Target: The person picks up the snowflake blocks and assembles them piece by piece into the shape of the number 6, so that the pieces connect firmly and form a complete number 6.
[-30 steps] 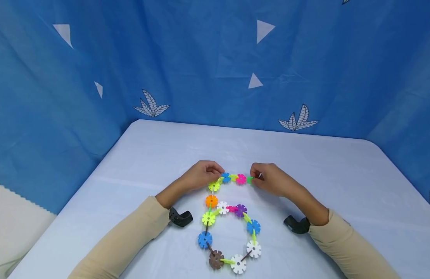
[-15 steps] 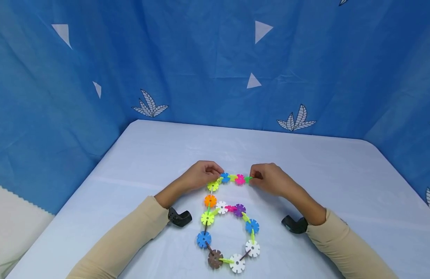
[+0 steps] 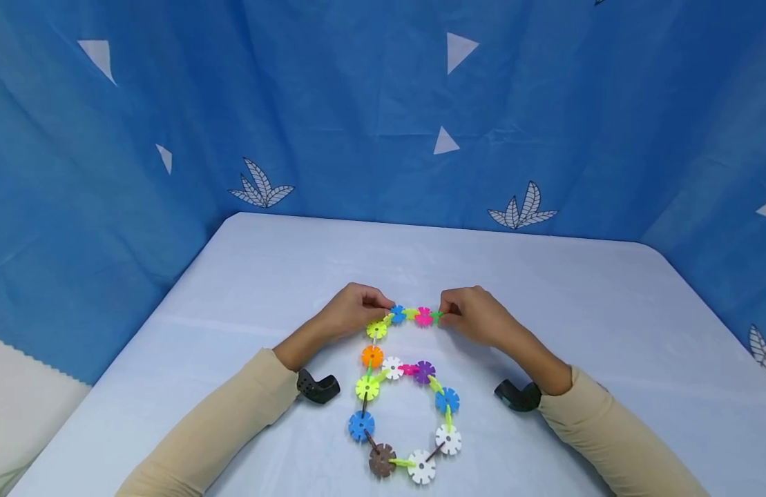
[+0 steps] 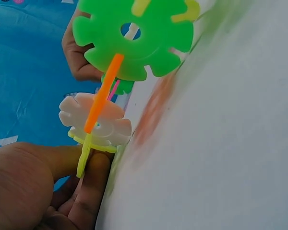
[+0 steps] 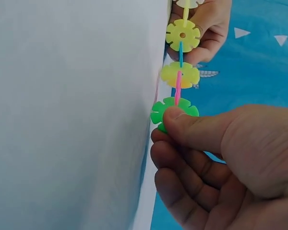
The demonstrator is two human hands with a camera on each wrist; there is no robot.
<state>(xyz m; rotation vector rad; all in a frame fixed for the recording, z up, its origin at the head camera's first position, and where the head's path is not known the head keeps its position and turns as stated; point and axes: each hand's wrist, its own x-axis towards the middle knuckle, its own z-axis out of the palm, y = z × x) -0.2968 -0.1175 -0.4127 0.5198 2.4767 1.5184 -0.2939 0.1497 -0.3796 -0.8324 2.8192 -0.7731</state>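
Notched plastic snowflake discs, slotted together, form a chain shaped like a "6" on the table. At its top left, my left hand [image 3: 351, 310] pinches a yellow-green disc [image 4: 81, 165] between thumb and finger, beside a blue disc [image 3: 398, 315]. My right hand [image 3: 479, 316] pinches the green disc [image 5: 159, 114] at the chain's top right end, thumb over it. A pink disc [image 3: 423, 317] sits just left of that green one. Below, an orange disc [image 3: 372, 357] leads into a closed ring that includes a purple disc [image 3: 424, 372] and a brown disc [image 3: 383, 460].
White cloth covers the table [image 3: 283, 262]. Behind it hangs a blue curtain [image 3: 358, 103] with white triangles and leaf prints. A black wrist device [image 3: 318, 388] is by the left forearm, another black device [image 3: 518, 396] by the right.
The head view has shifted a little, so everything sits slightly further left. The green end disc now shows more edge-on in my right hand. Both hands keep their hold.
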